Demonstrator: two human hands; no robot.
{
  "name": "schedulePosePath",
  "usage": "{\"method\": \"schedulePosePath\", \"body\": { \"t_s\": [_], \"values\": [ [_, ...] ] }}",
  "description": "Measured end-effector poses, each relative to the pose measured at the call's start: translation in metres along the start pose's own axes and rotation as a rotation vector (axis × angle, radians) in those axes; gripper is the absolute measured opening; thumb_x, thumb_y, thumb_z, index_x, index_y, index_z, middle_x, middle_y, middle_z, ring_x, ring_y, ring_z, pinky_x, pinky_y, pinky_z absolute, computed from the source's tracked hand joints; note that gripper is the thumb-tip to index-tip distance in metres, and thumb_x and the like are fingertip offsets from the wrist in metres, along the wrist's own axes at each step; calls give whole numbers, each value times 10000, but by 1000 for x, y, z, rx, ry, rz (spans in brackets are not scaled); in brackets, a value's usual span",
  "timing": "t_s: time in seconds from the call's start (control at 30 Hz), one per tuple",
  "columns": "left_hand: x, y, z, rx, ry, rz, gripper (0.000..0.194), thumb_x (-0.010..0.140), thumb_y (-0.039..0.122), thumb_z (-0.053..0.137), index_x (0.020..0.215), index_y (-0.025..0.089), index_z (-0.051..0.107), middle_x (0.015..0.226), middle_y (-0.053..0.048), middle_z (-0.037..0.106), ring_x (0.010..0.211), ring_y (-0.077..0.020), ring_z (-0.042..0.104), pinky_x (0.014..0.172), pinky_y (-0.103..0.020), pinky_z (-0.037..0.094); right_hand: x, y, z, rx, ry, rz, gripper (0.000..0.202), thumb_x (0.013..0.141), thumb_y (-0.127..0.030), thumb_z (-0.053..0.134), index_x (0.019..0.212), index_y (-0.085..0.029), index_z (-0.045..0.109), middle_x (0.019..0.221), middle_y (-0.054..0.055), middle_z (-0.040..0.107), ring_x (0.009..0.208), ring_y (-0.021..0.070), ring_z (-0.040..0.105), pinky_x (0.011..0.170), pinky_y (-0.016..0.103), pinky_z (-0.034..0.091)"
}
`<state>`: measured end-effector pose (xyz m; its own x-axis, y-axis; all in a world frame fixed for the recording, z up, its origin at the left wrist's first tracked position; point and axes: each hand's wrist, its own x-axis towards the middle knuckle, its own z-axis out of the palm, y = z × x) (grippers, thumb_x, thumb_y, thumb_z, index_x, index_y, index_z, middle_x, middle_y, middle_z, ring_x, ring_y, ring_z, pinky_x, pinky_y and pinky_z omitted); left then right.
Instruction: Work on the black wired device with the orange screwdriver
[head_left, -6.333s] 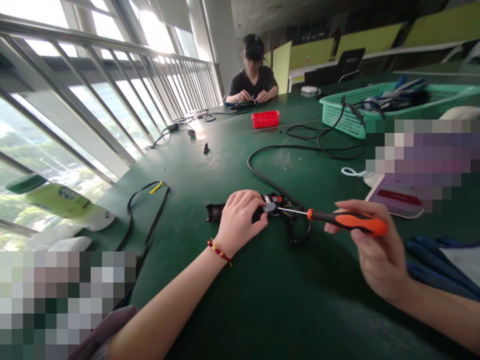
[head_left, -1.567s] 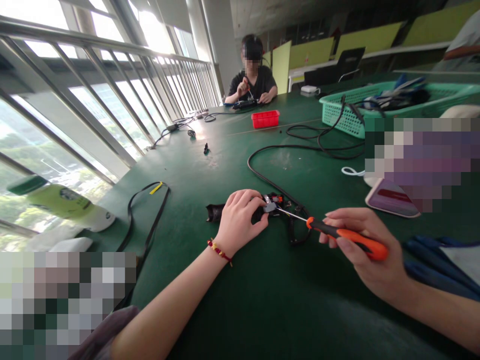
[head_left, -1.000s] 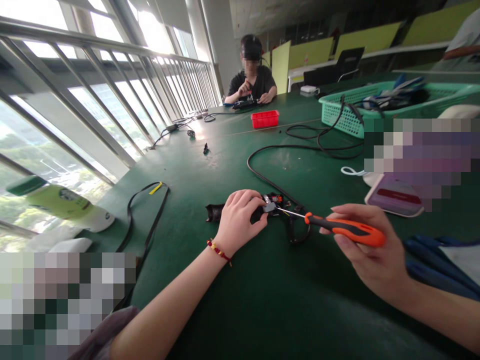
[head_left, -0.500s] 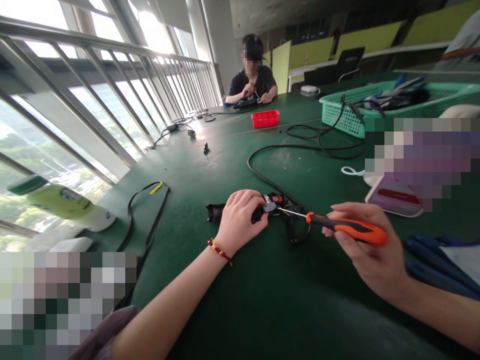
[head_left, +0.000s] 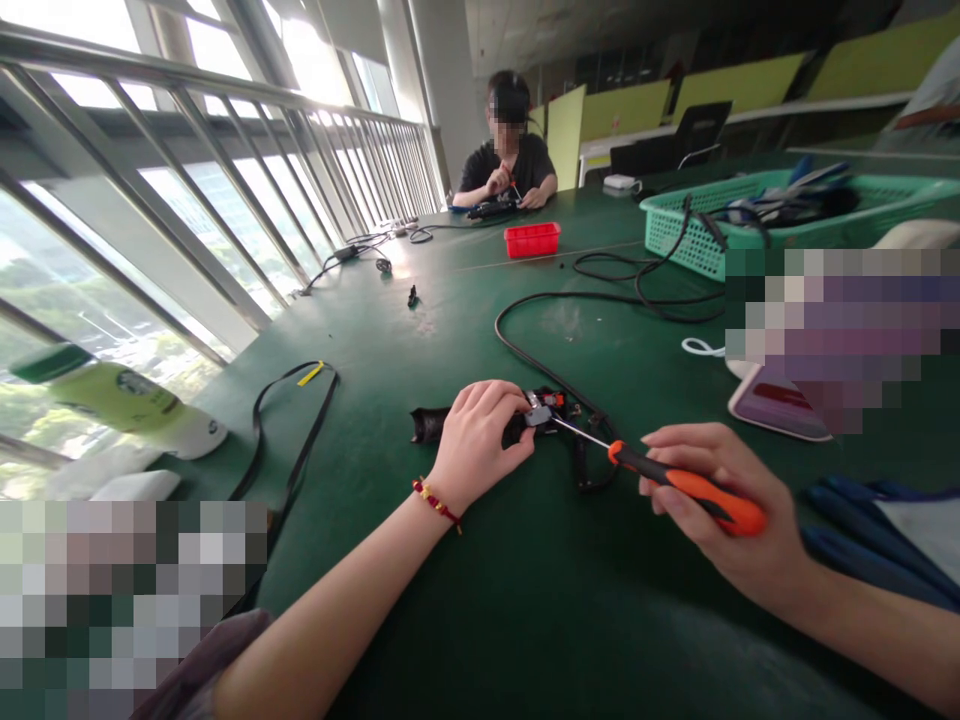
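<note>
On the green table lies a black corded device [head_left: 429, 426], its right end opened so that inner parts show. My left hand [head_left: 480, 430] is closed over its middle, with fingertips at a small grey block [head_left: 538, 415] beside the exposed parts. My right hand [head_left: 727, 510] grips a screwdriver [head_left: 686, 487] with an orange and black handle. The screwdriver's thin shaft points left, and its tip is at the grey block; whether it sits in a screw is too small to tell. A black cable [head_left: 517, 350] leads from the device's right end. My left fingers hide the device's middle.
A green basket [head_left: 679, 235] with tools or gloves stands at the back right, a red tray [head_left: 532, 240] farther left. A black strap [head_left: 307, 440] and a bottle [head_left: 127, 400] lie left. Opposite sits a person [head_left: 506, 150] with a screwdriver. A phone [head_left: 780, 405] is right.
My right hand has lowered the screwdriver's handle slightly, so the shaft slants more steeply, its tip still by the grey block. My left hand stays on the device.
</note>
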<state>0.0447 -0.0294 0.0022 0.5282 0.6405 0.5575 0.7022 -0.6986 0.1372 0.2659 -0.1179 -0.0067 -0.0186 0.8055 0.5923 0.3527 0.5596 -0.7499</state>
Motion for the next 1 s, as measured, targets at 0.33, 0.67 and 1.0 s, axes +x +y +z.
{"method": "schedulePosePath", "body": {
  "t_s": [0.33,0.67,1.0],
  "values": [
    [0,-1,0,-8,-15,7,121,771,198,559,891,198,569,1005,-22,615,988,-178,545,925,-332,407,1,4,1,36,35,55,200,813,-210,591,1007,-246,554,804,7,587,603,138,587,541,267,499],
    [1,1,1,31,-27,27,138,770,181,526,901,200,563,1021,-28,616,1000,-185,537,932,-338,399,5,5,3,147,75,96,227,865,-283,534,1088,-255,506,816,21,572,724,178,605,723,373,499],
    [2,4,-1,69,-9,44,116,784,188,519,888,204,567,1012,-33,620,969,-187,552,903,-346,414,6,2,7,192,118,145,248,830,-287,570,1054,-226,483,795,0,555,714,165,606,731,367,495]
  ]
}}
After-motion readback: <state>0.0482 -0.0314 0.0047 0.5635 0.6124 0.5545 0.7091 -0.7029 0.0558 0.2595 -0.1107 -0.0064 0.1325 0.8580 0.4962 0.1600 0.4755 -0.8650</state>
